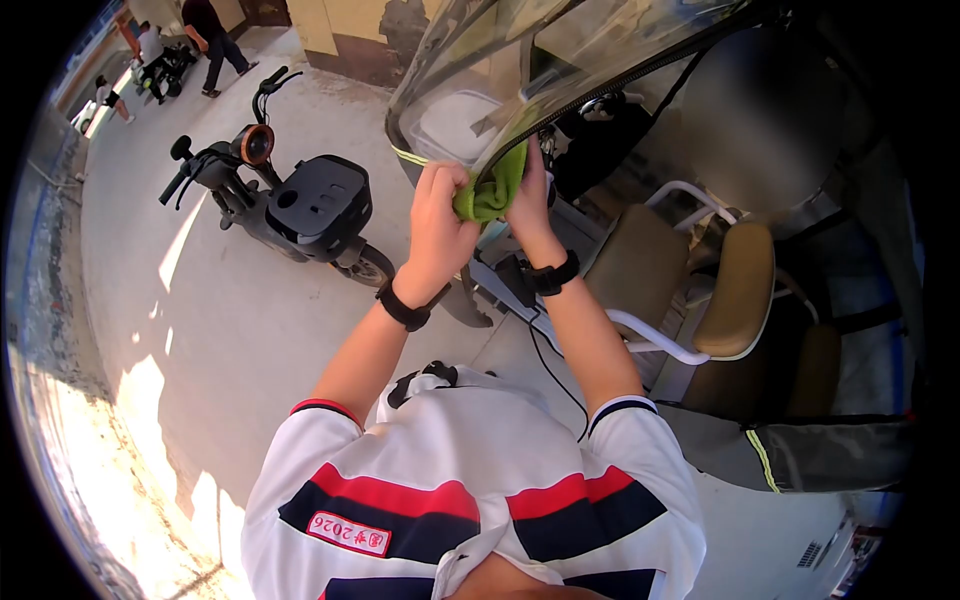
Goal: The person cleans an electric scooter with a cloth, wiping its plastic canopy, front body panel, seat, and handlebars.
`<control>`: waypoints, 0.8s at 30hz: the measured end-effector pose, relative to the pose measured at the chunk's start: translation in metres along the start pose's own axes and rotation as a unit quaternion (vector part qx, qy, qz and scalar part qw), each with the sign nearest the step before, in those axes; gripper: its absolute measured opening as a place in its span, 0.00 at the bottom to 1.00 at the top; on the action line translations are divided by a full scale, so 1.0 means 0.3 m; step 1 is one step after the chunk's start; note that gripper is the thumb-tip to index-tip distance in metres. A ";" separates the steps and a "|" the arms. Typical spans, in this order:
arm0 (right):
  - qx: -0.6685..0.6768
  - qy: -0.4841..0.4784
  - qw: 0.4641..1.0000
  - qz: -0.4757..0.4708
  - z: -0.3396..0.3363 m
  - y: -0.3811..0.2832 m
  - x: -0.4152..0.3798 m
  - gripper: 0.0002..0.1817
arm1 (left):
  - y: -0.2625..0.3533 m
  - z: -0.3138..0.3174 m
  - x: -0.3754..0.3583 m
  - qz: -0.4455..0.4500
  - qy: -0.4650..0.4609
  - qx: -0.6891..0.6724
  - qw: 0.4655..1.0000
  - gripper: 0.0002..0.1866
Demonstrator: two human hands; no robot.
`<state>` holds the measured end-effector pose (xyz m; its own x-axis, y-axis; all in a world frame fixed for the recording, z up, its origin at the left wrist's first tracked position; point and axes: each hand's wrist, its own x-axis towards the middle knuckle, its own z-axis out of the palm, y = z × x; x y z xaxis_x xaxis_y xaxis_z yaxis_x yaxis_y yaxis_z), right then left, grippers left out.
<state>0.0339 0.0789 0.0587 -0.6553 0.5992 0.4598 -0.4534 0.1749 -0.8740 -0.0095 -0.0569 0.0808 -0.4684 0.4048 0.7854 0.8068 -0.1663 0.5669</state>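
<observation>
My left hand (440, 215) is closed on the lower edge of a clear plastic rain cover (450, 110), its thumb side against a bunched green cloth (495, 190). On the other side of the cloth, my right hand (530, 195) grips it with the fingers pointing up; some fingertips are hidden behind the cloth and cover. A black zipper edge (620, 80) of the cover slants down to the cloth. Below the cover is a vehicle with a tan seat (640, 260) and white armrests (660, 335). Both wrists wear black bands.
A black electric scooter (310, 205) is parked on the concrete to the left. A black cable (550, 345) hangs below my right wrist. A grey cover flap (830, 455) with a yellow strip lies at right. People (210, 40) are in the distance at upper left.
</observation>
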 end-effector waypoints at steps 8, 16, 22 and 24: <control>0.026 0.019 0.999 -0.030 -0.007 -0.141 0.012 0.40 | 0.075 0.022 0.074 -0.089 -0.040 -0.081 0.992 0.27; -0.007 0.066 0.995 -0.068 -0.069 -0.090 -0.048 0.22 | 0.060 0.054 0.056 -0.078 -0.067 -0.073 0.992 0.17; 0.073 0.058 0.995 0.028 -0.137 -0.034 -0.052 0.12 | 0.068 0.033 0.048 -0.083 -0.078 -0.071 0.991 0.15; 0.049 0.065 0.996 0.026 -0.125 -0.024 -0.034 0.13 | 0.072 0.023 0.043 -0.075 -0.086 -0.070 0.991 0.15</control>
<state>0.0666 0.1008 0.0543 -0.5993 0.7022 0.3844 -0.4810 0.0680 -0.8741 0.0043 -0.0490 0.1015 -0.5011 0.5795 0.6428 0.6697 -0.2107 0.7121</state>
